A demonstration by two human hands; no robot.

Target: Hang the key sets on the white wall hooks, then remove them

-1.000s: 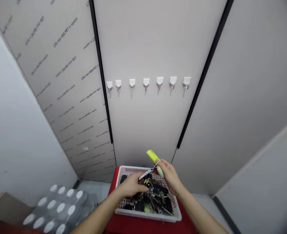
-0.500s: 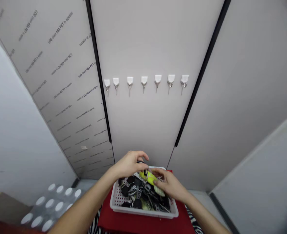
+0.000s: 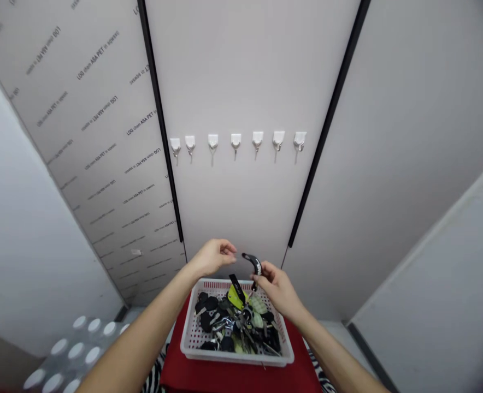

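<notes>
A white perforated basket [image 3: 192, 344] holds a heap of black keys and fobs with a yellow-green tag [image 3: 236, 297] on top. My right hand [image 3: 278, 289] is closed on a black curved strap [image 3: 253, 263] lifted above the basket's far rim. My left hand [image 3: 212, 256] hovers beside it, fingers pinched together with nothing visible in them. A row of several white wall hooks [image 3: 235, 141] hangs bare on the panel above.
The basket rests on a red cloth [image 3: 208, 376] over a zebra-patterned surface. A shrink-wrapped pack of white-capped bottles [image 3: 67, 357] lies at the lower left. Grey wall panels with black seams stand right behind the basket.
The yellow-green tag went from my right hand down into the basket. My right hand now lifts a black strap, and my left hand has risen off the keys.
</notes>
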